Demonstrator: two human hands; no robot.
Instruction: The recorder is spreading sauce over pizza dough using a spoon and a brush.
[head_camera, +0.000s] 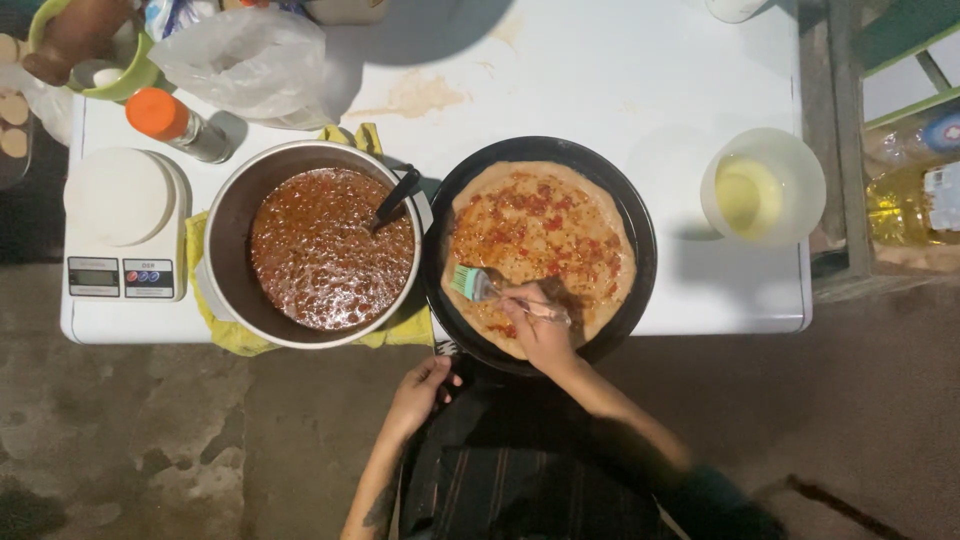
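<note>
My right hand (540, 335) grips a pastry brush (470, 284) with green bristles, its head resting on the left side of a round flat dough (540, 240) smeared with red sauce. The dough lies in a black round pan (640, 230) at the table's front edge. My left hand (420, 385) holds the pan's near rim from below, fingers curled on it. To the left stands a metal pot (225, 225) of chunky red sauce with a dark ladle (395, 198) leaning in it, on a yellow cloth (225, 335).
A white kitchen scale (120, 230) sits at the table's left end. An orange-capped bottle (175, 125) and a plastic bag (250, 60) lie behind the pot. A clear tub of yellow liquid (762, 188) stands right. An oil bottle (910, 200) rests beyond the table edge.
</note>
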